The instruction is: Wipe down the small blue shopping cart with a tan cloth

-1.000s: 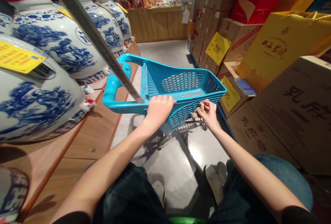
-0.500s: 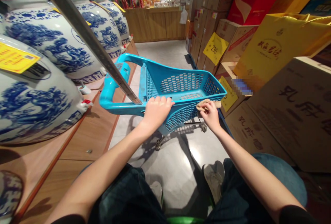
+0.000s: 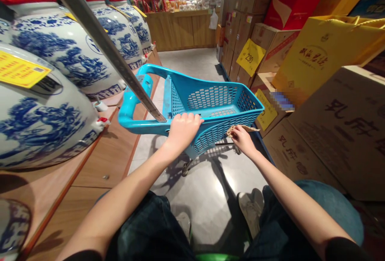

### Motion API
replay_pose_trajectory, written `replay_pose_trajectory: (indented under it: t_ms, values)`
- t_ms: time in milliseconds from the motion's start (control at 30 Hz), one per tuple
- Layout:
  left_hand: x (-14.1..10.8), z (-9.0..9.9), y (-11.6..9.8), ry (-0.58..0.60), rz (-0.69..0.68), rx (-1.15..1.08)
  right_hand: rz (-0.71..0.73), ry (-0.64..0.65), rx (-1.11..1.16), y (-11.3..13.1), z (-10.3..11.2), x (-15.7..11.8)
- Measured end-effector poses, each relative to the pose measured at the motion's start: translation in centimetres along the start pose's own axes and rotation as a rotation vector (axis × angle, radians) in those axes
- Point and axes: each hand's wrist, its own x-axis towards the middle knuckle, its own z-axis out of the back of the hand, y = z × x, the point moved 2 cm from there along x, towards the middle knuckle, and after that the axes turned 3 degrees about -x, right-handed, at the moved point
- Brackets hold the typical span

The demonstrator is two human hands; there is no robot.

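Note:
A blue plastic shopping cart (image 3: 210, 126) with a mesh basket stands side-on in front of me. My left hand (image 3: 185, 129) is closed over the near top rim of the basket, close to the handle end. In my right hand (image 3: 243, 139) is a tan cloth (image 3: 251, 128), pinched between the fingers. That cloth lies against the basket's outer mesh wall, below the rim near the far right end. A grey metal pole (image 3: 120, 64) rises from the cart's handle end toward the upper left. The basket's visible inside holds nothing.
Large blue-and-white porcelain jars (image 3: 39, 112) line a wooden platform (image 3: 99, 168) on the left. Stacked cardboard boxes (image 3: 339, 132) and a yellow gift bag (image 3: 327, 56) are on the right. Behind the cart, a wooden counter (image 3: 180, 30) carries packaged goods. Grey floor (image 3: 207, 209) lies below.
My right hand has moved down with the cloth, from the basket's rim to its side wall. My left hand keeps its hold on the rim.

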Motion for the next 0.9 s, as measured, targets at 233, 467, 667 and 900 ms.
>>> replay_pose_trajectory:
  t_ms: [233,467,667,900]
  values:
    - [0.0,-0.2,0.1,-0.02,-0.003,-0.038,-0.027,-0.386,-0.013,0.3,4.5,1.2]
    - [-0.1,-0.4,0.2,-0.034,-0.011,-0.038,-0.449,-0.406,0.205,-4.8,1.7,-0.7]
    - [-0.1,-0.4,0.2,-0.022,-0.018,-0.011,-0.628,-0.571,0.29,-8.0,2.2,-0.1]
    - [0.0,-0.2,0.5,0.002,-0.022,0.011,-0.599,-0.752,0.38,-7.4,4.9,1.1]
